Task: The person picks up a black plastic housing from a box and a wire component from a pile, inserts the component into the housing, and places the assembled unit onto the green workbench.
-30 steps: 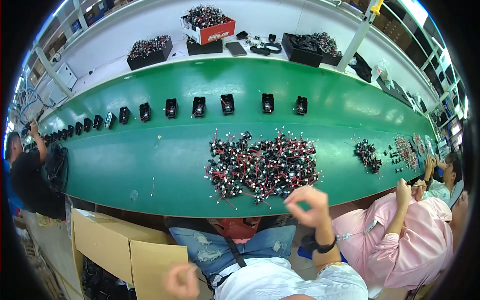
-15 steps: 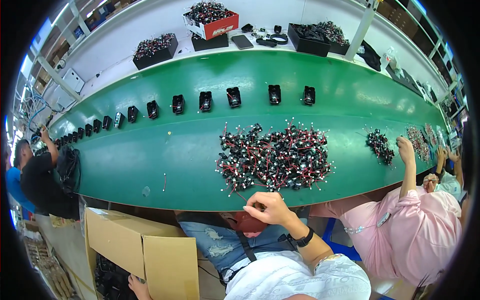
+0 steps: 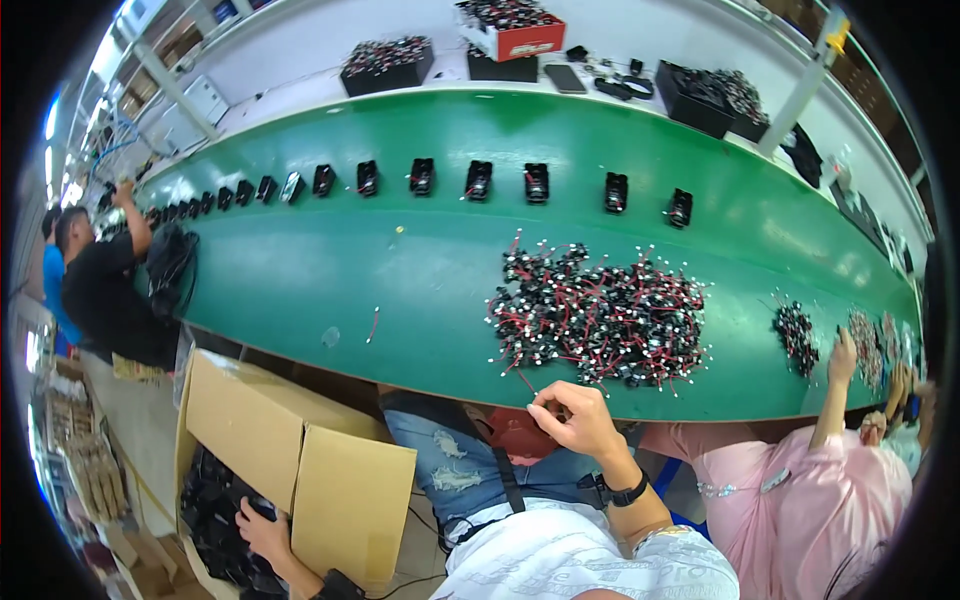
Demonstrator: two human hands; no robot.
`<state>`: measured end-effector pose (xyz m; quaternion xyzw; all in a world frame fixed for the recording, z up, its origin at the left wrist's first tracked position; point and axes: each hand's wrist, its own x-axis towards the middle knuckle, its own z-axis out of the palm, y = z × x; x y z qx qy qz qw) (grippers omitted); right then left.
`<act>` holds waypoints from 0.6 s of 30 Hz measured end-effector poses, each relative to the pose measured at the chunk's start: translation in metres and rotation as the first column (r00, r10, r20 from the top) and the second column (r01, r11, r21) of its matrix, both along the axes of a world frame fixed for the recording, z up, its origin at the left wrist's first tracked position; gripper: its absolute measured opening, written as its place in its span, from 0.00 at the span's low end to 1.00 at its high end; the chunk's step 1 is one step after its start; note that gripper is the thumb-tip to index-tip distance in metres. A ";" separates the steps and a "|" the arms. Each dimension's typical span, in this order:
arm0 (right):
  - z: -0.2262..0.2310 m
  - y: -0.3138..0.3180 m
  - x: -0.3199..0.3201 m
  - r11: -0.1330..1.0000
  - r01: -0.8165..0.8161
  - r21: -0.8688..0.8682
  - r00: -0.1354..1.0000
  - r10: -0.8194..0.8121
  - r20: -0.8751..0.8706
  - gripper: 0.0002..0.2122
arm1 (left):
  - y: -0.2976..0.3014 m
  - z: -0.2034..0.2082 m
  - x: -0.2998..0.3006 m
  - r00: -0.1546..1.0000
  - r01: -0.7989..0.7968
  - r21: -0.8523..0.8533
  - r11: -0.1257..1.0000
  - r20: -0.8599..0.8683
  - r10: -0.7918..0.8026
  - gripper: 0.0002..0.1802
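Note:
Over the table's front edge my right hand (image 3: 582, 415) is closed in a pinch. A thin red wire (image 3: 526, 381) sticks out from its fingertips; whatever else lies inside the fingers is hidden. Just beyond it spreads a big heap of small black parts (image 3: 600, 315) with red wires and white connectors. At the lower left, my left hand (image 3: 264, 535) reaches into an open cardboard box (image 3: 350, 490). Its fingers are curled around a black plastic housing (image 3: 262, 508), among many similar black housings (image 3: 215, 500) in the box.
A row of black housings (image 3: 480, 181) runs along the green table (image 3: 280, 260). One loose wired piece (image 3: 374, 325) lies left of the heap. Bins of parts (image 3: 388, 68) stand on the back shelf. A co-worker in pink (image 3: 800, 490) sits at right; another in black (image 3: 115, 285) is at left.
The view has swung left, so the table things appear farther right. My left hand has come further into sight over the housings in the box. My right hand keeps its pinch.

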<state>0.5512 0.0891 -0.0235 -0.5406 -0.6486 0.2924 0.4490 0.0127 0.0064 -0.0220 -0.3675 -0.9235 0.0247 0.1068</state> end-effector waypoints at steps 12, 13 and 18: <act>0.053 0.034 0.034 0.980 0.186 0.071 0.956 -0.198 0.218 0.04 | 0.004 0.019 0.012 0.997 -0.072 0.453 0.889 0.027 0.067 0.26; 0.052 0.039 0.039 0.974 0.218 0.066 0.949 -0.228 0.217 0.04 | 0.005 0.030 0.024 0.999 -0.052 0.589 0.807 0.040 0.035 0.24; 0.057 0.091 0.044 0.946 0.324 0.030 0.854 -0.305 0.421 0.08 | 0.008 0.047 0.087 0.587 -0.159 0.952 0.261 0.304 -0.750 0.17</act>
